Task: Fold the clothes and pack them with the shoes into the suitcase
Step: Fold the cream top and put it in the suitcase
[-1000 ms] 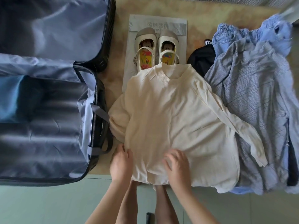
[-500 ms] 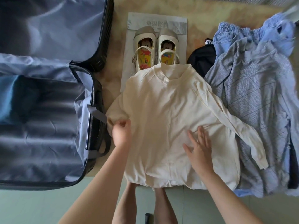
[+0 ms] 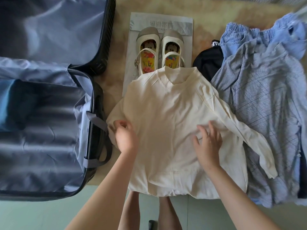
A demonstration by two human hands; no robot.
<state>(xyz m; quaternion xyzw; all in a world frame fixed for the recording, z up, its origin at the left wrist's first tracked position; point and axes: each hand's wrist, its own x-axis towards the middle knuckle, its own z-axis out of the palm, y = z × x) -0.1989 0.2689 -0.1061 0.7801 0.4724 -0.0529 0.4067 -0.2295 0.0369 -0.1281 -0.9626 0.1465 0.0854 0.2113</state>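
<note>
a second ago both your hands sat at the hem of the cream sweater (image 3: 171,113); since then they have moved up its body, so the smoothing looks finished and the fold proper is starting; your left hand (image 3: 125,138) now has its fingers curled into the bunched sleeve at the sweater's left edge, just beside the suitcase (image 3: 108,39), while your right hand (image 3: 208,143) lies flat on the sweater's body, fingers spread, grasping nothing; the sweater lies spread out, its collar over the heels of the shoes (image 3: 157,50), its other sleeve draped across the blue clothes pile (image 3: 265,105); the suitcase stands open, both halves showing grey lining; you have no folded garment visible inside, though there is a blue patch at its far left that i cannot identify; shoes and pile wait outside it.
</note>
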